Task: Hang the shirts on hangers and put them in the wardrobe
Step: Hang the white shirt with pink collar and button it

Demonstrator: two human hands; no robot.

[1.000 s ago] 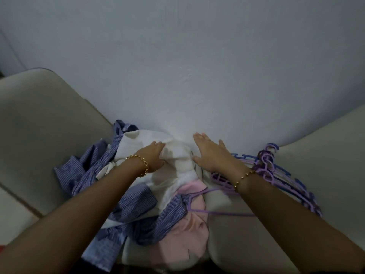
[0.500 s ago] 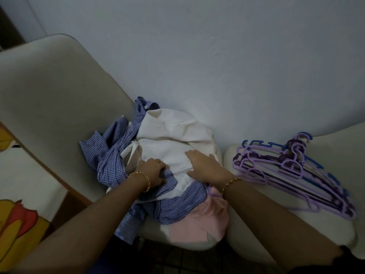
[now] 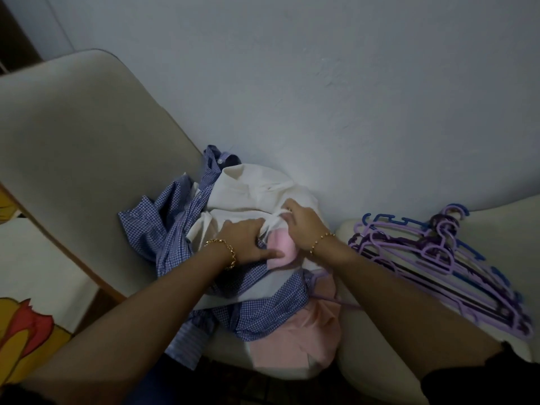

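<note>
Shirts (image 3: 263,317) lay heaped on a cream chair (image 3: 87,141) against the wall (image 3: 321,97) (head view). The uppermost white shirt (image 3: 248,194) was gripped by the curled fingers of the left hand (image 3: 245,244) and pinched by the right hand (image 3: 301,226). Separation from the heap was judged in hand; next, one of the hangers (image 3: 438,255) lying just beside would be needed. The white shirt's collar was turned toward the wall; its long axis could not be told.

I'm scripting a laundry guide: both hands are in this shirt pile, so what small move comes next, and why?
Probably lift the white cloth shirt clear of the pile. The left hand and right hand both grip its bunched fabric, it lies over the blue checked shirt and pink shirt, and the purple and blue plastic hangers lie to the right.
</note>
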